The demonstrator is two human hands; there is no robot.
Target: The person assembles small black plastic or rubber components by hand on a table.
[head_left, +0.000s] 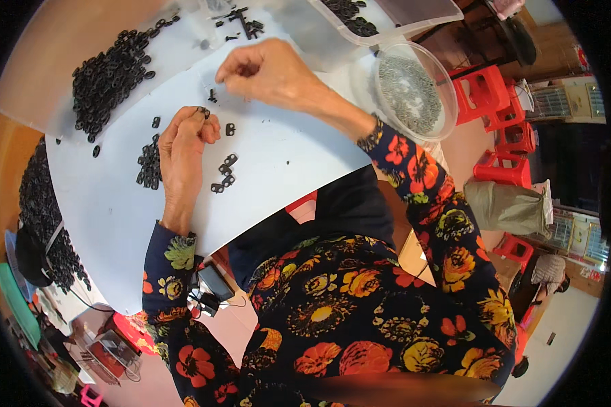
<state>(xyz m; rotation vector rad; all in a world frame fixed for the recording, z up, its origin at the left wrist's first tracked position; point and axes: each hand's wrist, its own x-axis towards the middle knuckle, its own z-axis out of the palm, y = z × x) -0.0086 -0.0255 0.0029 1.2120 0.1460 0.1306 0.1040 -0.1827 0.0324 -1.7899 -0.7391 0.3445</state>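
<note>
My left hand (182, 152) is closed over the white tabletop, with a small black plastic piece (203, 112) pinched at its fingertips. Up and to the right, my right hand (270, 76) is raised with its fingers curled together; whatever they may hold is too small to make out. Below its fingers sits a small dark part (212, 95). One black two-holed piece (231, 129) lies just right of my left hand, and several similar pieces (225, 175) lie nearer to me. A small pile of black pieces (149, 165) rests against the hand's left side.
A large heap of black oval pieces (112, 85) covers the far left of the table. At the right stands a round clear tub (448, 91) of tiny metal parts. Behind it is a clear plastic bin (414, 24) with black parts. Red stools (482, 91) stand beyond.
</note>
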